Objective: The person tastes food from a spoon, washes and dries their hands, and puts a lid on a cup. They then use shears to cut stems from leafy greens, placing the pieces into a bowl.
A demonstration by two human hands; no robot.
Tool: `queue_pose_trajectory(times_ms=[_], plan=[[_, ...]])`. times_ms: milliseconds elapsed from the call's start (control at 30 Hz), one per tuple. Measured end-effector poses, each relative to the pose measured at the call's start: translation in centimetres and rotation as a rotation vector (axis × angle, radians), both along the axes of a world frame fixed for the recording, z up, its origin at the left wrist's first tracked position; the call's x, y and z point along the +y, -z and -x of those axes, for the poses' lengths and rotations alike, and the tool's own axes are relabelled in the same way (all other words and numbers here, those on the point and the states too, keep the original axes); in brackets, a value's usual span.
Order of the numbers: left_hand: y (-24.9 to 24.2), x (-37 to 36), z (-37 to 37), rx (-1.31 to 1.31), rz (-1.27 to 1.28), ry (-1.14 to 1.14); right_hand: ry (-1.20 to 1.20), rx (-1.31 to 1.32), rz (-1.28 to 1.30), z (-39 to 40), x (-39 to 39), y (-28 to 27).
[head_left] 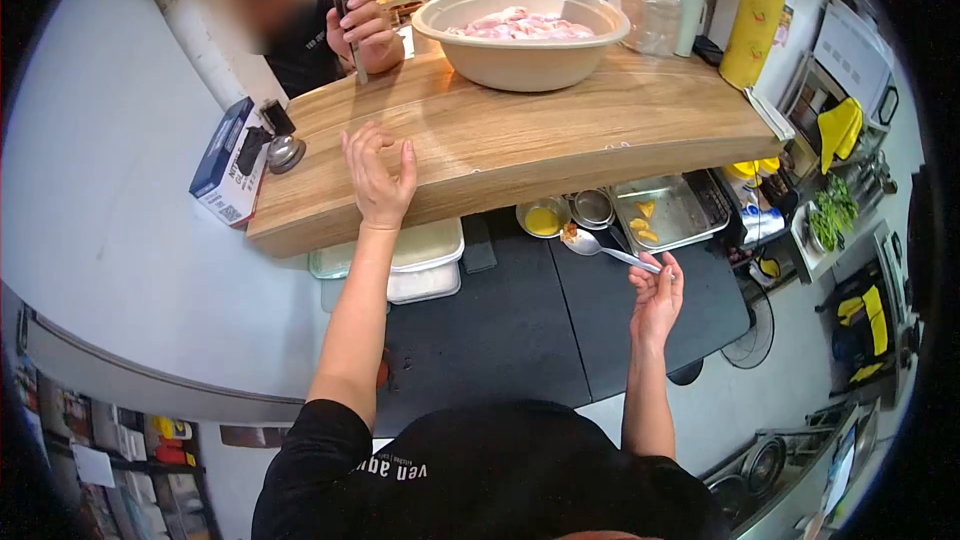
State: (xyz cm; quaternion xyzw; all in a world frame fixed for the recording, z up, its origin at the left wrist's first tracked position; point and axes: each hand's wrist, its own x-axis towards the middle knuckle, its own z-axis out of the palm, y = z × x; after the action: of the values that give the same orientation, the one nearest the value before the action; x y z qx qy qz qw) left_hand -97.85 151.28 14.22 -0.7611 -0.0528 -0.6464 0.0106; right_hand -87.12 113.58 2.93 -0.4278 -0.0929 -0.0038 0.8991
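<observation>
My right hand (657,300) is closed around the handle of a spoon (612,254), level above the dark lower worktop. Some reddish-brown food (570,233) sits at the tip of the spoon's bowl. Just beyond that tip is a small metal bowl of yellow liquid (543,219), with empty-looking round metal cups (592,206) beside it. My left hand (380,180) is raised at the near edge of the wooden counter (560,125), fingers loosely curled and apart, holding nothing.
A large beige bowl of raw pink meat (520,30) stands on the counter. Left are a glove box (225,165) and a metal bell (286,153). Lidded containers (425,270) sit below. A metal tray (668,210) holds yellow pieces. Another person's hand (365,32) grips something tall and thin.
</observation>
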Motion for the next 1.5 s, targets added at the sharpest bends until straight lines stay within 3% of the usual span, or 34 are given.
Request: queue_pose_trajectory(times_ms=[300,500,1500], plan=[[-0.1,0.5,-0.1,-0.057,0.076,-0.085,-0.052,-0.023,0.006,-2.0,-0.3,-0.4],[0.0,1.1,0.0,-0.181,0.293,-0.068,-0.129,-0.041,0.008,-1.8,1.5,-0.6],[0.1,1.1,-0.3,-0.103,0.211,-0.148,-0.144,-0.066,-0.006,-0.2,2.1,-1.4]])
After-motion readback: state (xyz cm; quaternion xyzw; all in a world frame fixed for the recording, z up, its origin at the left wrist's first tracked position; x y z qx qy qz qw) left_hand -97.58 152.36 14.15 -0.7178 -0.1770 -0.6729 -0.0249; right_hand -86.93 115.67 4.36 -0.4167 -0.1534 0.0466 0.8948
